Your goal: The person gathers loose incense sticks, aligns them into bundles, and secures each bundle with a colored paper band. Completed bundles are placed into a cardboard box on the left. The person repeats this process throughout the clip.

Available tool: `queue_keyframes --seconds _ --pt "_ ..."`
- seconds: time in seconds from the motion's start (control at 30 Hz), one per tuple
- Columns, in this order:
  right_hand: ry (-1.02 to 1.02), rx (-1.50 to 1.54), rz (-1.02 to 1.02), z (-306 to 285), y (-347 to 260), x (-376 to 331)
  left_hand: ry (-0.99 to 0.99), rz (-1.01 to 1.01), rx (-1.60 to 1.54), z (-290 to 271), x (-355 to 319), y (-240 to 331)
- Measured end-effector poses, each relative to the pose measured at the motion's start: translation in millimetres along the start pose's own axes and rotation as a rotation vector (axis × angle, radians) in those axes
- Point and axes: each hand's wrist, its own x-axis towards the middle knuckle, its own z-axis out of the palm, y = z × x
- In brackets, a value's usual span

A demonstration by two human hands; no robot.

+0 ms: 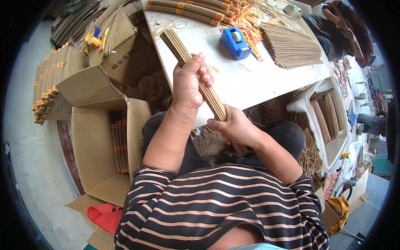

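A bundle of brown incense sticks slants across in front of me, its far end over the white table and its near end above my lap. My left hand is wrapped round its upper half. Lower down, my right hand grips the same bundle, thumb on top. No label band shows on the part I can see. Beyond my hands on the table stands a blue tape dispenser. Red and yellow paper labels lie scattered behind it.
Loose incense sticks form a pile at the table's right; labelled bundles lie at its back. An open cardboard box holding bundles stands left, a white tub of sticks right. Another person is at the far right.
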Motion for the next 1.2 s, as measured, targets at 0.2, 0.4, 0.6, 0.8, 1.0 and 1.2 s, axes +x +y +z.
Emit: queue_keyframes --seconds 0.2,0.4,0.6,0.8,1.0,1.2 --pt "-0.023 -0.035 -0.114 -3 17 7 -0.153 -0.05 -0.097 -7 1 3" --pt "0.102 -0.162 -0.115 3 6 6 -0.075 0.009 -0.035 -4 1 4" --pt "-0.12 0.022 -0.026 -7 4 4 -0.307 -0.042 -0.16 -12 3 9" --pt "0.253 -0.432 -0.211 4 20 17 -0.04 -0.001 -0.011 -4 2 1" --pt "-0.158 0.047 -0.007 -11 1 3 -0.368 -0.06 -0.219 -13 4 8" --pt "0.235 -0.514 -0.119 2 9 13 -0.068 -0.018 -0.04 -7 4 5"
